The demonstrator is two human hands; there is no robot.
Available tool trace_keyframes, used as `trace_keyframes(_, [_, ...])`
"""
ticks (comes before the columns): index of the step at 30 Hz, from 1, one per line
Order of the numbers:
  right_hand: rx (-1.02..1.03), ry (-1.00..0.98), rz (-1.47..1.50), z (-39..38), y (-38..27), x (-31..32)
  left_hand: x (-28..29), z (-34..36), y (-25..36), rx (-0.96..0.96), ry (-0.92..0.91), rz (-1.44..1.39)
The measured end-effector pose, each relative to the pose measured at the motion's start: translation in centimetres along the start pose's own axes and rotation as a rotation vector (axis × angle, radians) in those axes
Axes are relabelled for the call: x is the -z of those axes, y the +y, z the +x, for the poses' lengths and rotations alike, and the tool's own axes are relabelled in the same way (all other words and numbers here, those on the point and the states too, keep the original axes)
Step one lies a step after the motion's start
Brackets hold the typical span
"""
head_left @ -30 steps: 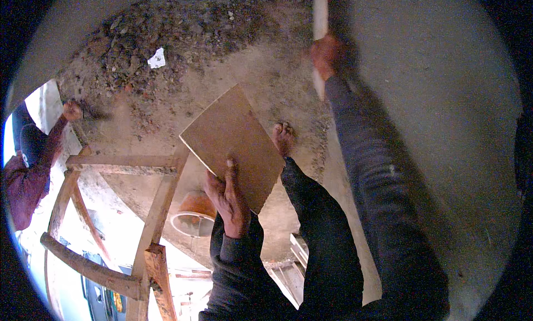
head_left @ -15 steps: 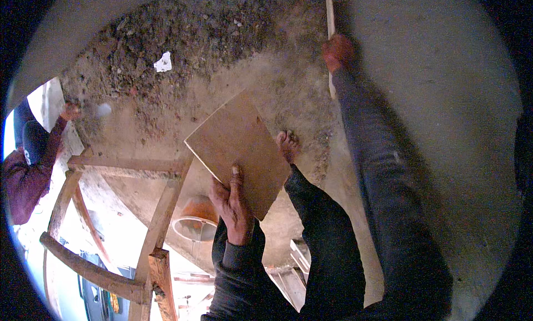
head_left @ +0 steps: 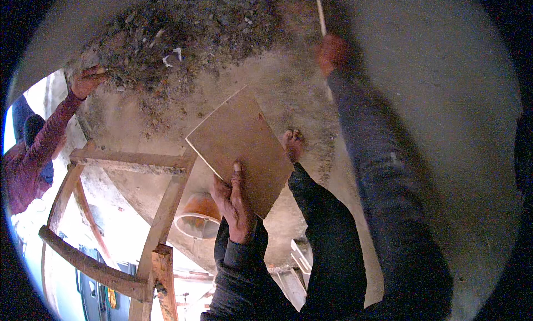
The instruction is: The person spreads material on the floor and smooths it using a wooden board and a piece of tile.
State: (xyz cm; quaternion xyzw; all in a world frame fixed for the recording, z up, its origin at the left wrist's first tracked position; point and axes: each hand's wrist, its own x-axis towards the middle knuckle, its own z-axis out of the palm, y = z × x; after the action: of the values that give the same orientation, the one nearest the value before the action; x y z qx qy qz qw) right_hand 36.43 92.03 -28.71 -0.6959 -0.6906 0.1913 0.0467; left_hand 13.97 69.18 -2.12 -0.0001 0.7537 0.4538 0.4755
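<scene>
My left hand (head_left: 233, 199) grips a square brown board (head_left: 247, 143) at a lower corner, its thumb lying on the board's face. My right hand (head_left: 333, 52), blurred and reddish, is closed on a long, thin pale tool (head_left: 320, 10), seen edge-on against the grey plastered wall (head_left: 433, 99) on the right. Just beyond the board, my bare foot (head_left: 293, 143) stands on the dusty floor, with my dark-trousered leg below it.
Loose rubble (head_left: 205, 27) covers the upper floor, with a pale scrap (head_left: 172, 57) in it. A wooden frame (head_left: 127, 161) stands at left beside an orange bucket (head_left: 194, 210). A co-worker in a maroon sleeve (head_left: 47, 138) reaches toward the rubble from the left edge.
The co-worker's hand has moved up and to the right onto the rubble. My right hand has shifted slightly along the wall. The board in my left hand stays much the same.
</scene>
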Motion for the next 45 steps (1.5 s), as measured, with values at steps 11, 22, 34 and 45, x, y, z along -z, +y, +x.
trace_keyframes(11, [0.032,-0.012,0.631,-5.1,-0.9,-5.2,1.7,0.4,-1.2,0.095,0.023,-0.016])
trace_keyframes(22, [-0.362,-0.084,1.151,-9.1,-2.9,-6.9,1.7,0.8,1.2,0.052,0.006,0.042])
trace_keyframes(34, [-0.315,-0.029,1.056,-6.0,-11.9,-6.1,1.0,0.9,2.2,0.012,0.028,-0.030])
trace_keyframes(45, [-0.537,0.144,1.072,-11.8,-3.1,-5.4,1.2,1.1,0.4,-0.015,0.018,0.006])
